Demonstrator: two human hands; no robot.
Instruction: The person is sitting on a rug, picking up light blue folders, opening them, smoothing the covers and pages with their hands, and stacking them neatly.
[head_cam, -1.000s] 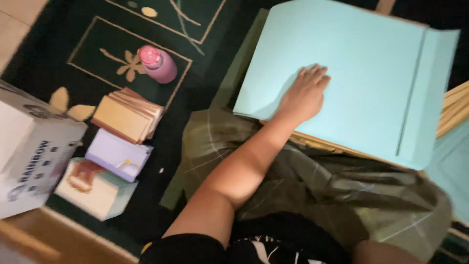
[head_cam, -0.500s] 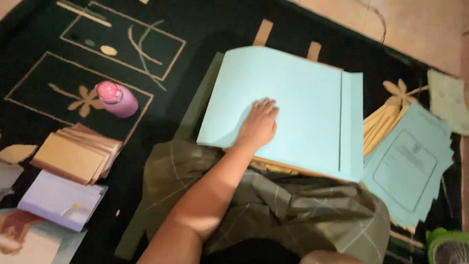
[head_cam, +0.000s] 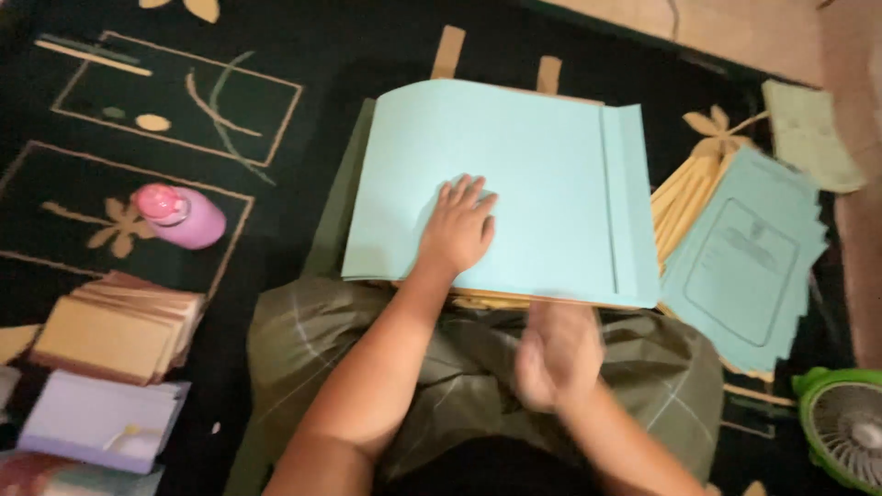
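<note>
We see a large light-blue folder [head_cam: 542, 184] lying flat on the person's lap, over a green checked cloth [head_cam: 459, 367], with its flap folded along the right edge. Our left hand [head_cam: 457, 230] rests palm down on the folder's lower middle, fingers spread and slightly apart, pressing the sheet and pinching nothing. Our right hand [head_cam: 558, 356] hovers just below the folder's lower edge, above the cloth; it is smeared by motion, so we cannot tell whether its fingers are spread or closed. Under the folder, yellowish sheets [head_cam: 684, 188] stick out to the right, mostly covered. Right of the folder lies a fanned stack of blue-green printed covers [head_cam: 749, 266], its print too blurred to make out. Further right of the folder, low in the corner, a green fan [head_cam: 841, 427] is cut off by the frame. Left of the folder stands a pink bottle [head_cam: 179, 216] on the dark patterned carpet [head_cam: 276, 55], and below it a stack of tan booklets [head_cam: 115, 326] and a lilac packet [head_cam: 101, 422], partly cropped.
</note>
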